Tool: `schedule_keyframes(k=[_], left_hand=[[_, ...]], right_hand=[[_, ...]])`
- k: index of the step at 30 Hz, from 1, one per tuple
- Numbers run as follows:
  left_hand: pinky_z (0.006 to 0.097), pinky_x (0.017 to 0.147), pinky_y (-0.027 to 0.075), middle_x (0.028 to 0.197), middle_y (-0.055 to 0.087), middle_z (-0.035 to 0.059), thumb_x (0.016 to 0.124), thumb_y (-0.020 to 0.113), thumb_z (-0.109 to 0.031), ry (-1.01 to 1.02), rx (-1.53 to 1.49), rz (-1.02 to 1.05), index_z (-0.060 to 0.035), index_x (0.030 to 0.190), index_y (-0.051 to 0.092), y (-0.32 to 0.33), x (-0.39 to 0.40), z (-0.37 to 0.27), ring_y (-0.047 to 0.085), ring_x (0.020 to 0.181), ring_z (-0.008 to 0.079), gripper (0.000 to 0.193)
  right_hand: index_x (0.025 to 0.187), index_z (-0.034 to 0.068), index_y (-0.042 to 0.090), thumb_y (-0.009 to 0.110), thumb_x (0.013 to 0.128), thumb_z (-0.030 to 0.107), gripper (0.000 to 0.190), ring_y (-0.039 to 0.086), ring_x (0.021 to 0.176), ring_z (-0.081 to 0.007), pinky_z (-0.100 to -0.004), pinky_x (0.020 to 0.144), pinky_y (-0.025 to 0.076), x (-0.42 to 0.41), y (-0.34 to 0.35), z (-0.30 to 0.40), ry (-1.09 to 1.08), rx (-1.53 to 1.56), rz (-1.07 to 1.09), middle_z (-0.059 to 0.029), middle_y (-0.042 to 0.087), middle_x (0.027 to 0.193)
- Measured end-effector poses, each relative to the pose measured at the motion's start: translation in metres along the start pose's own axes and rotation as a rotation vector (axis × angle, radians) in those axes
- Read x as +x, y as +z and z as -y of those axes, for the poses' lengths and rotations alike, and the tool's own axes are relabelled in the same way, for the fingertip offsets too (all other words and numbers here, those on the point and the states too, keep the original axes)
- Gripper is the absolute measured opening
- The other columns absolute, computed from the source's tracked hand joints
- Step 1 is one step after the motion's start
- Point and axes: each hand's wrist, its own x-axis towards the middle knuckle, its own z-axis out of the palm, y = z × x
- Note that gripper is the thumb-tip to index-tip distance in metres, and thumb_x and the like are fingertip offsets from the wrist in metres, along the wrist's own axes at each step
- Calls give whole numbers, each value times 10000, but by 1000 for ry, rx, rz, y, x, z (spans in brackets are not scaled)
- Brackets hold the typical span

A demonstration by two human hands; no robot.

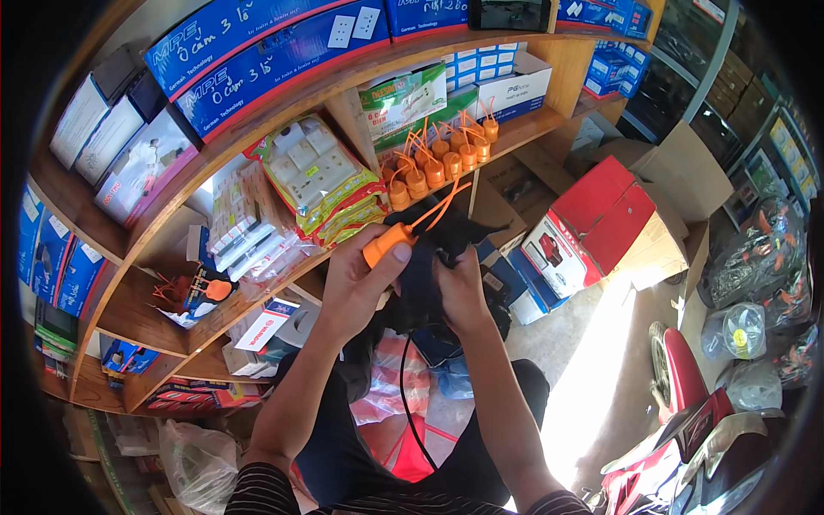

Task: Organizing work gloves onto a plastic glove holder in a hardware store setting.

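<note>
My left hand (353, 293) grips an orange plastic lamp holder (388, 245), thumb on top. Its orange wire leads (444, 207) extend up and to the right. Bunched in my right hand (465, 293) is a black cloth (420, 280), which hangs between both hands and lies against the holder's right side. Beyond my hands, several similar orange lamp holders (434, 172) stand in rows on a wooden shelf, their wires sticking up. The lamp holder's lower end is hidden by my left hand.
Packs of white power sockets (315, 161) lie on the wooden shelf (257, 283) at left, below blue MPE boxes (277, 64). A red and white carton (589, 222) stands right of my hands. A red motorbike (682, 380) is at lower right. A black cable (404, 393) hangs between my legs.
</note>
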Motion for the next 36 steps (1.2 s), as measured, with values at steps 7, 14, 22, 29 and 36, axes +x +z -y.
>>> schedule_keyframes(k=[7,14,22,29,36], left_hand=[[231,625,489,928,661,21,949,715,-230,10,89,-47,20,1147,621,-1,1,1,586,711,66,333],[267,605,500,848,616,61,991,593,-364,33,-261,-15,37,1105,628,-10,3,-2,542,618,116,419],[305,588,504,831,606,62,984,580,-418,-159,-235,162,52,1056,635,1,-5,-5,548,617,132,478],[364,542,484,682,576,106,1005,502,-460,-415,-546,269,22,934,653,-8,-6,-4,510,487,180,509],[345,470,408,526,453,64,1002,487,-517,-588,-560,214,-29,859,600,-1,-3,-6,432,394,194,521]], right_hand=[[1131,-3,680,664,936,54,204,607,889,-63,-245,751,499,6,-8,13,-107,-43,-139,-22,697,1014],[1190,-12,606,617,976,202,303,691,955,-211,-354,860,576,6,-36,17,-88,404,-70,-109,691,1078],[1150,-14,617,591,957,2,195,712,877,-237,-330,746,588,-8,-2,16,8,301,145,-134,698,963],[1223,8,625,651,892,-60,339,687,961,-182,-308,814,571,-4,-24,11,-159,-151,150,-87,704,1081],[1153,12,682,695,890,-5,264,662,940,-97,-259,833,534,-1,-18,17,-20,-124,156,-37,716,1057]])
